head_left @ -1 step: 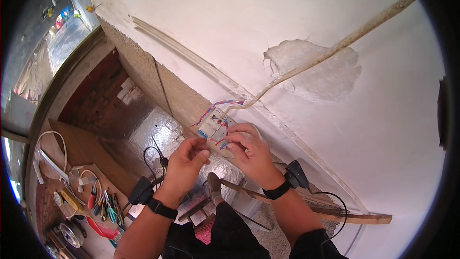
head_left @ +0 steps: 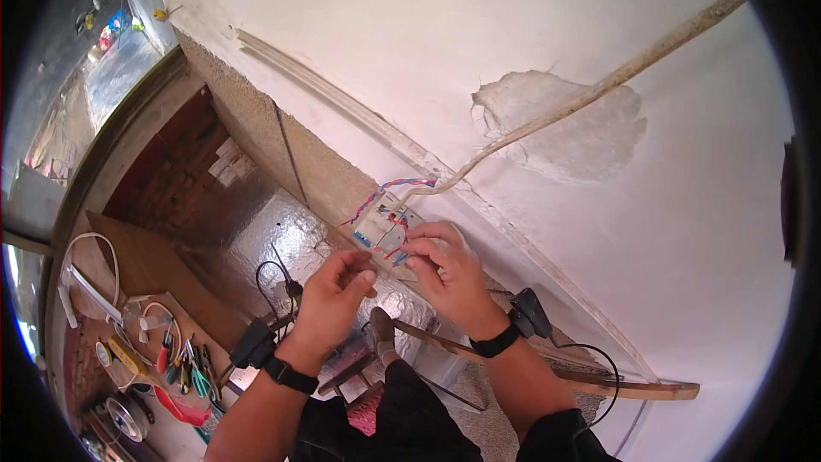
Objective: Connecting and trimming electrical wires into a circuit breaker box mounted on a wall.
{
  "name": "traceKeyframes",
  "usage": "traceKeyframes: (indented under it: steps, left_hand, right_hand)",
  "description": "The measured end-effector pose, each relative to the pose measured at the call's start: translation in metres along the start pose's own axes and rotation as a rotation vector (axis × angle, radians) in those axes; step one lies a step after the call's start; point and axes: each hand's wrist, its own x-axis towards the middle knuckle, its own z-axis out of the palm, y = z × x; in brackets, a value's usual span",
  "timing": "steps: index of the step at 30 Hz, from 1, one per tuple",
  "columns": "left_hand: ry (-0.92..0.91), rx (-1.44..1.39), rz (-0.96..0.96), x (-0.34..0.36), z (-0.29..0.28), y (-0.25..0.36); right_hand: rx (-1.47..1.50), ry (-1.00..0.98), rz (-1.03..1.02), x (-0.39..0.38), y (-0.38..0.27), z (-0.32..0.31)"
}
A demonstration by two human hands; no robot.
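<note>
A white electrical box (head_left: pixel 374 224) is fixed low against the wall, its inside exposed. Red and blue wires (head_left: pixel 398 221) come out of it. My right hand (head_left: pixel 446 267) is at the box's near right side, thumb and fingers pinched around the thin wires there. Just below and left of the box is my left hand (head_left: pixel 342 284), fingers curled and thumb tip brought toward them. Whatever it may hold is too small to make out. A twisted red and blue wire pair (head_left: pixel 376 195) loops from the box's top to the wall.
A thick off-white cable (head_left: pixel 547 120) runs across the white wall to the box. Pliers and screwdrivers (head_left: pixel 184 366) lie on a wooden surface at lower left. A wooden strip (head_left: pixel 633 389) sits at lower right, and a stool (head_left: pixel 349 372) stands below my hands.
My left hand has drawn back very slightly from the box. The right hand stays in place at the wires.
</note>
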Motion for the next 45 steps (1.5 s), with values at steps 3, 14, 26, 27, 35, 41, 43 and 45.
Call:
traceKeyframes:
  steps: [3, 14, 26, 27, 35, 41, 43, 45]
  left_hand:
    - [-0.068, 0.060, 0.077, -0.006, 0.007, -0.010]
    - [-0.018, 0.073, 0.041, 0.002, 0.024, -0.016]
    - [-0.028, -0.427, -0.312, -0.004, 0.027, -0.003]
    - [-0.033, -0.496, -0.343, -0.006, 0.027, -0.004]
    - [0.217, 0.715, 0.627, -0.011, 0.021, -0.022]
    - [0.254, 0.971, 0.854, 0.000, 0.019, -0.013]
    - [0.241, 0.989, 0.873, 0.000, 0.019, -0.010]
    - [0.228, 1.011, 0.901, 0.000, 0.021, -0.008]
  right_hand:
    - [-0.060, -0.036, 0.002, -0.003, -0.009, -0.003]
    - [-0.084, -0.148, -0.048, 0.001, -0.010, -0.004]
    - [-0.133, -0.167, -0.122, 0.003, 0.003, -0.001]
    - [-0.097, -0.169, -0.111, 0.002, 0.004, 0.000]
    - [0.008, -0.203, 0.005, 0.006, -0.001, -0.011]
    - [-0.023, -0.205, -0.084, 0.007, 0.004, -0.009]
    - [-0.025, -0.212, -0.085, 0.007, 0.004, -0.010]
    - [-0.010, -0.215, -0.087, 0.008, 0.004, -0.010]
